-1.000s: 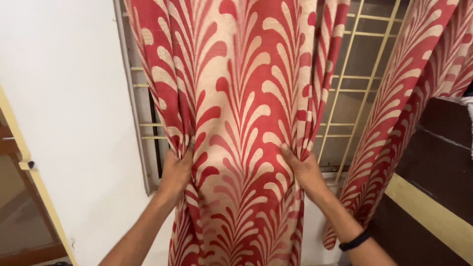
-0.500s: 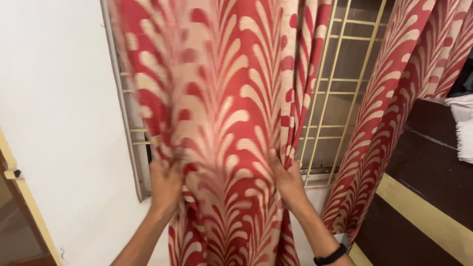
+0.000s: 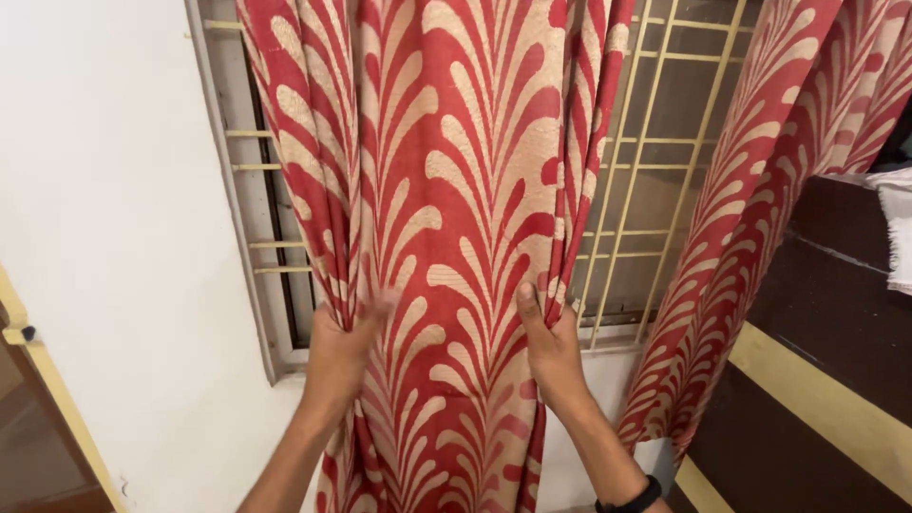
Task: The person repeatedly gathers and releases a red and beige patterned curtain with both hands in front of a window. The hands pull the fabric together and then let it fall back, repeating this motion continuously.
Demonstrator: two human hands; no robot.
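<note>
A red curtain (image 3: 456, 190) with a cream leaf pattern hangs in front of a window with a pale yellow grille (image 3: 655, 190). My left hand (image 3: 337, 351) grips the curtain's left fold at waist height, thumb across the front of the cloth. At its right edge my right hand (image 3: 549, 344) clasps the fabric, fingers wrapped behind it. The panel is stretched flat between the two hands. A black band sits on my right wrist (image 3: 629, 500).
A second curtain panel (image 3: 750, 247) of the same pattern hangs to the right. Dark wooden furniture (image 3: 836, 313) with a yellow stripe stands at the right, a white cloth (image 3: 893, 228) on top. A white wall (image 3: 104, 237) fills the left, with a door frame (image 3: 47, 399) at the lower left.
Both hands have stayed on the curtain while the view shifted slightly; the hands sit a little closer together and the panel between them looks flatter.
</note>
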